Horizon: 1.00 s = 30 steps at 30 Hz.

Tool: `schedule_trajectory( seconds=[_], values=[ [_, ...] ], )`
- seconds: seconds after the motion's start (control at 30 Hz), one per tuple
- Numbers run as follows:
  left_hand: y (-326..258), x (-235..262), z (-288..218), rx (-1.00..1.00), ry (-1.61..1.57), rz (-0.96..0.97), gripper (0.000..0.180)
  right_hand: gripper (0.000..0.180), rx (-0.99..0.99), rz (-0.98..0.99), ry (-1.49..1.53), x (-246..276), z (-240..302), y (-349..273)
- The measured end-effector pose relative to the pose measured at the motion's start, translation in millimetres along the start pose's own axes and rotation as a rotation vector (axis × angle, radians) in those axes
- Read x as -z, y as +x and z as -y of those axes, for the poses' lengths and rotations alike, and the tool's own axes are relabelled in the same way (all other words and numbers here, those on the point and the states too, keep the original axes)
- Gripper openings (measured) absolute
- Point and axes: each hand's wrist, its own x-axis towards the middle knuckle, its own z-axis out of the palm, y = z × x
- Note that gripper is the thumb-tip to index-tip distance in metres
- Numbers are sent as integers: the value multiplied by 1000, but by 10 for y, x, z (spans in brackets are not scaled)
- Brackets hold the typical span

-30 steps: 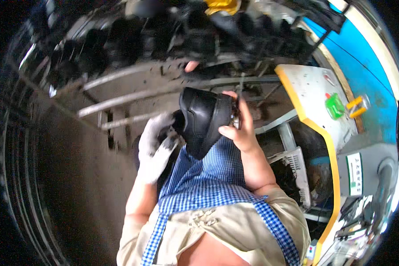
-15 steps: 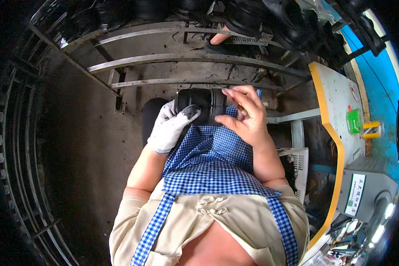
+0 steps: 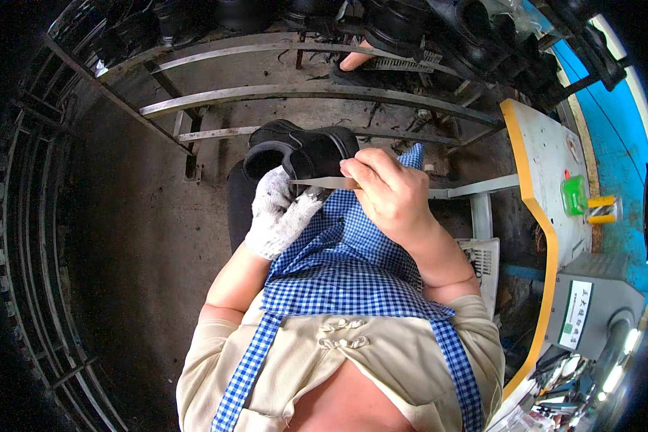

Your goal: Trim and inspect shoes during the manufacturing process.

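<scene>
A black shoe (image 3: 315,154) is held above my lap, its opening toward the left. My left hand (image 3: 275,219), in a white knit glove with darkened fingertips, grips the shoe from its near side. My bare right hand (image 3: 392,189) is closed round the handle of a knife (image 3: 322,183). The knife's narrow, pale blade points left and lies along the shoe's near edge, close to the gloved thumb. Whether the blade touches the shoe, I cannot tell. Beneath the shoe hangs my blue checked apron (image 3: 345,266).
A metal rack (image 3: 317,91) crosses ahead, with several black shoes (image 3: 392,27) on top. Another person's leg (image 3: 357,57) shows beyond it. At right stand a yellow-edged table (image 3: 547,165), a green container (image 3: 574,196), a grey machine (image 3: 597,302) and a white basket (image 3: 487,270).
The shoe has turned so its opening and side now show. My right hand has closed and swung inward, and the knife blade has come into view beside the shoe.
</scene>
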Motion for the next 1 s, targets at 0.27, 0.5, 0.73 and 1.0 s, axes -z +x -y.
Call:
schedule_trajectory(
  seconds=[0.27,0.5,0.73,1.0],
  values=[
    [-15,-43,-9,112,-142,-104,24,6,-472,-53,1326,-196,-145,-218],
    [24,-23,28,203,-324,-156,28,15,-356,-138,853,-211,-158,-197],
    [-24,-67,3,77,-233,-64,27,30,-168,-75,370,-132,-136,-23],
    [60,45,137,-557,772,147,41,57,-798,207,1198,-308,-430,-361]
  ],
)
